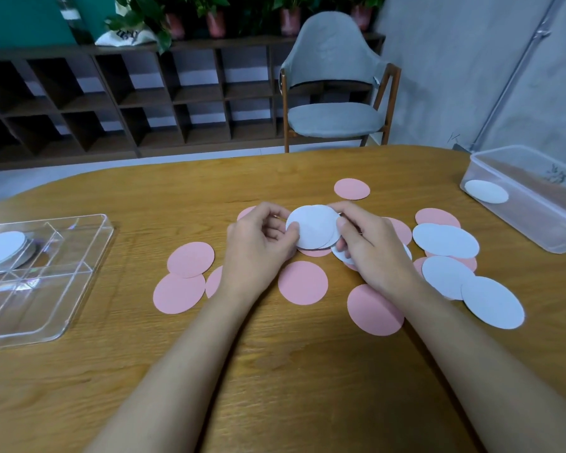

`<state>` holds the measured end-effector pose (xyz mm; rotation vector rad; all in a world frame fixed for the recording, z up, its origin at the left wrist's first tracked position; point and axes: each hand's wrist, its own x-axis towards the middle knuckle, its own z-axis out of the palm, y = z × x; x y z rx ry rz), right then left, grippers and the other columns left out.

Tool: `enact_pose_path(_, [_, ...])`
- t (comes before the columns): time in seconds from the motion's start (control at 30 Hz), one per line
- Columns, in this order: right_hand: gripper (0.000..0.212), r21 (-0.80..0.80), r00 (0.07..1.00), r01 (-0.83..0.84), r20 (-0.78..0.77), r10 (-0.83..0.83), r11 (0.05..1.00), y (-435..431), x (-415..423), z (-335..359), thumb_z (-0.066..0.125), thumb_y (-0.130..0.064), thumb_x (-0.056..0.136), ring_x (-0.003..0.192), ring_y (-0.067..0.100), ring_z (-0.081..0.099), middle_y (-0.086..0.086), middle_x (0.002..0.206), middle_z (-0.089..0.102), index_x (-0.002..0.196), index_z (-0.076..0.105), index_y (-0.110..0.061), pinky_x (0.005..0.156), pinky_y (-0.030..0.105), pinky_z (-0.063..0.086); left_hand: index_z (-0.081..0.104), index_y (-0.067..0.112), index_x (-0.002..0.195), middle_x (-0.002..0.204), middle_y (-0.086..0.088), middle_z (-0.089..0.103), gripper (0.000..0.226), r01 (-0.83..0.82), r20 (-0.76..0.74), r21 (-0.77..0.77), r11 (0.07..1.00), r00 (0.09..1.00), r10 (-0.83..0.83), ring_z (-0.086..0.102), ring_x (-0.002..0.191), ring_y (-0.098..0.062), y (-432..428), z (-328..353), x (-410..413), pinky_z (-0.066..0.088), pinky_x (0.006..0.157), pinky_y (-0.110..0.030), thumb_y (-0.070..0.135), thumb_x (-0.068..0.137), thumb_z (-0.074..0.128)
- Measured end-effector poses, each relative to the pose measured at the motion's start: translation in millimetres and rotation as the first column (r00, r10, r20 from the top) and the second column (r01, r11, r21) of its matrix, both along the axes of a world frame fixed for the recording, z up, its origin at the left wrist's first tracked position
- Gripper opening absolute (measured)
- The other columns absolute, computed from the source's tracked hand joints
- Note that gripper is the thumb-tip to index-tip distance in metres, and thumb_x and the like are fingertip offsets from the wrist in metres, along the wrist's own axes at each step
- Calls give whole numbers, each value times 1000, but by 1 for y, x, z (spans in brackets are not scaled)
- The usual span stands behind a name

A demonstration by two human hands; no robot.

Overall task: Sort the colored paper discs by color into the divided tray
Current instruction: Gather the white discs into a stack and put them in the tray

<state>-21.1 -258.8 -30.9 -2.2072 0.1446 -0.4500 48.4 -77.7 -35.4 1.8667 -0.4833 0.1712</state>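
Note:
Pink discs (303, 282) and white discs (445, 240) lie scattered over the middle and right of the wooden table (275, 371). Above them both hands hold a small stack of white discs (312, 230). My left hand (258, 243) pinches its left edge and my right hand (370, 246) grips its right edge. The clear divided tray (79, 289) sits at the left, with a pile of white discs (2, 250) in its far-left compartment. The other compartments look bare.
A clear plastic tub (536, 223) at the table's right edge holds one white disc (486, 191). A grey chair (334, 89) stands behind the table, with dark shelving (111, 103) and potted plants along the back wall.

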Motion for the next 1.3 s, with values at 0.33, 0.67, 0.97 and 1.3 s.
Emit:
enact_pose_path(0.33, [25,-72,986,151,79,-145,986,-21,2,3,55,-20,104,89,3,60,-8,97,68,125,65,-29,70,24,48,68,25,130,125,9,71,38,52,221,372,927,965,-142,66,112,-13,-11,-14,12,55,96,-40,40,95,70])
enact_pose_path(0.67, [24,1,954,296,38,-296,955,-37,6,2,54,-23,104,90,20,68,-3,103,70,125,64,-30,81,47,59,56,29,146,131,7,61,51,95,274,658,747,894,-355,59,118,-18,-9,-14,12,46,102,-42,52,100,57])
enact_pose_path(0.97, [27,-36,957,291,20,-291,956,-32,7,0,54,-21,105,87,7,59,-2,102,68,129,64,-26,69,23,47,77,25,118,111,9,62,51,43,257,608,793,934,-248,62,98,-19,-4,-8,13,55,76,-42,65,86,70])
enact_pose_path(1.3, [27,-44,968,250,29,-249,967,-27,6,1,52,-18,104,89,5,60,-7,103,69,125,65,-30,66,16,41,70,28,112,88,8,71,29,41,356,599,800,881,-312,63,81,-23,7,5,13,40,60,-34,43,106,46])
